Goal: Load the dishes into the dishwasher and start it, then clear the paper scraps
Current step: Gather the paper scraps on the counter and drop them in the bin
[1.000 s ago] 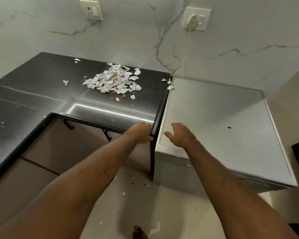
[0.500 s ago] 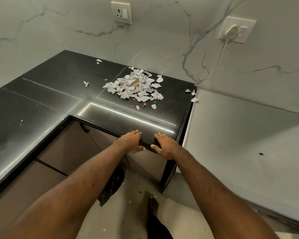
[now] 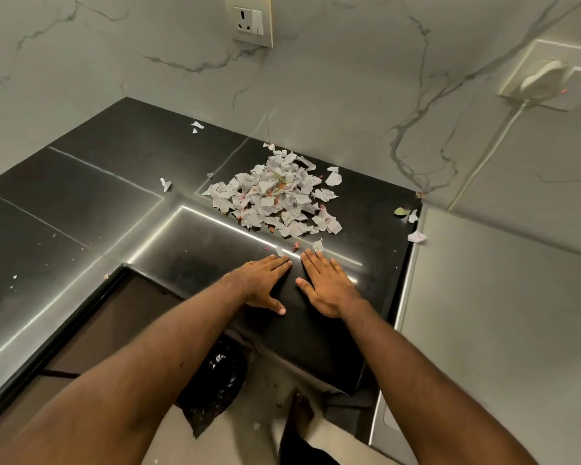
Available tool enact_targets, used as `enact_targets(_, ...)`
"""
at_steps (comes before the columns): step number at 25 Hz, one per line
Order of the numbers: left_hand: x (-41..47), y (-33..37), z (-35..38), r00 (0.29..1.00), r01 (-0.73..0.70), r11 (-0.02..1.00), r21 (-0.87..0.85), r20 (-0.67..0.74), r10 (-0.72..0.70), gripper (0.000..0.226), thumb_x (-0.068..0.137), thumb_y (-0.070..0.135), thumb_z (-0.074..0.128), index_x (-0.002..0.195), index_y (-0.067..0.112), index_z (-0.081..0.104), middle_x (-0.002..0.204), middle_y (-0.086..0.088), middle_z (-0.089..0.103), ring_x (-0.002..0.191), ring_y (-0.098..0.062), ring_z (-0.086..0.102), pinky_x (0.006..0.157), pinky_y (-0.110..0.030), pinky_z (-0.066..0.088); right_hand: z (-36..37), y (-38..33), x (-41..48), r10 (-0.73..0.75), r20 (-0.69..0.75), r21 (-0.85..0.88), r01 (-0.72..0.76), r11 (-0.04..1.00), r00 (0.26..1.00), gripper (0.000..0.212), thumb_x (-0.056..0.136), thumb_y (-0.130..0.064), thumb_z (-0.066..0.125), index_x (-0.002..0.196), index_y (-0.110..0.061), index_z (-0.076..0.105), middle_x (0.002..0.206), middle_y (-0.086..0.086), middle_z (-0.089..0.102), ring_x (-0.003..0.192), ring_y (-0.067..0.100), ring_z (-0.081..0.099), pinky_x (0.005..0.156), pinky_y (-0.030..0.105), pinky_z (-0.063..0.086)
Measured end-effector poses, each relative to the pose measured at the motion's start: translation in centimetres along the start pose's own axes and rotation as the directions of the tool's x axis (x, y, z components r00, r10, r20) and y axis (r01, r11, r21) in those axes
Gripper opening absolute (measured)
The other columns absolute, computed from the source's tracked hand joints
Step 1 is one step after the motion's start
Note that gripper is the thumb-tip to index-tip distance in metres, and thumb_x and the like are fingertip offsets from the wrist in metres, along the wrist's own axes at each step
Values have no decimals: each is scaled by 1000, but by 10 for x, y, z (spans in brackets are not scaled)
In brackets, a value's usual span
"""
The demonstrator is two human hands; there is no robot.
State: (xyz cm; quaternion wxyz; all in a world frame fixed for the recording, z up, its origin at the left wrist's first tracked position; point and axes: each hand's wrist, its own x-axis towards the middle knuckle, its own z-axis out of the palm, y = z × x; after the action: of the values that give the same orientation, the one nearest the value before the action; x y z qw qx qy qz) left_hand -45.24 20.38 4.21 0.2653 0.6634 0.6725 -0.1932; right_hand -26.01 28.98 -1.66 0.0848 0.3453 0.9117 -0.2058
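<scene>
Left hand (image 3: 261, 284), right hand (image 3: 329, 290) moved onto counter (image 3: 114, 196); dishwasher (image 3: 500, 297) cropped.

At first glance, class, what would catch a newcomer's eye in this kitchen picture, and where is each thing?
The heap of torn paper scraps glows white on the black countertop, close to the back wall. Just in front of it, the left hand and right hand are spread flat side by side, fingers straight and aimed at the heap. At upper right, a white plug sits in a wall socket.
</scene>
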Motion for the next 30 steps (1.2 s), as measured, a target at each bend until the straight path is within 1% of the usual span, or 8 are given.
enact_targets(4,25,-4,-20,1000,14,1000,24,16,-15,145,65,70,84,163,22,-12,171,0,-16,158,-25,-8,127,-53,13,-14,6,26,-44,-52,150,52,987,998,65,110,-56,24,167,-28,13,174,-6,7,160,12,2,132,44,5)
enact_targets(8,38,5,-44,1000,-7,991,134,26,4,147,63,59,90,164,16,-6,172,-7,2,156,-32,15,121,-52,29,-34,31,29,60,-459,277,79,958,886,42,110,-45,41,146,-28,55,153,-5,53,143,11,44,120,45,37)
enact_targets(11,44,15,-53,997,-48,976,214,67,34,134,63,53,93,162,7,15,166,-15,22,148,-35,33,118,-50,35,-43,73,39,354,-544,265,-245,933,760,62,108,-52,39,162,-23,29,171,0,20,159,18,16,130,45,10)
enact_targets(16,54,25,-76,990,-118,960,254,103,95,74,78,38,88,137,9,55,145,-12,50,131,-31,53,109,-45,46,-55,128,45,836,-292,614,-580,536,464,91,103,-60,42,166,-6,3,174,17,-1,161,34,0,130,48,5)
enact_targets(18,55,22,-82,987,-132,962,237,119,106,66,80,34,86,135,10,56,142,-11,52,128,-29,54,107,-44,47,-51,128,52,846,-216,649,-576,497,487,93,103,-63,41,166,-6,1,174,17,-2,161,33,-1,130,47,4)
enact_targets(22,60,21,-87,983,-152,964,218,133,125,67,81,33,85,136,11,53,139,-11,53,128,-29,53,109,-45,47,-42,112,59,737,-264,481,-577,660,622,89,104,-64,37,166,-8,6,174,16,0,161,33,-1,130,47,5)
enact_targets(26,62,24,-89,982,-148,965,217,150,117,70,81,34,86,138,12,52,140,-11,52,129,-29,52,109,-47,47,-40,106,54,332,-392,313,-216,925,858,61,108,-51,42,162,-24,30,171,-2,24,158,18,18,124,44,19)
enact_targets(30,62,24,-88,982,-143,967,210,149,113,70,81,34,86,138,13,52,141,-11,51,130,-30,52,109,-48,47,-46,115,59,476,-557,388,-293,874,681,48,107,-25,51,154,-16,46,163,6,40,153,25,33,127,46,24)
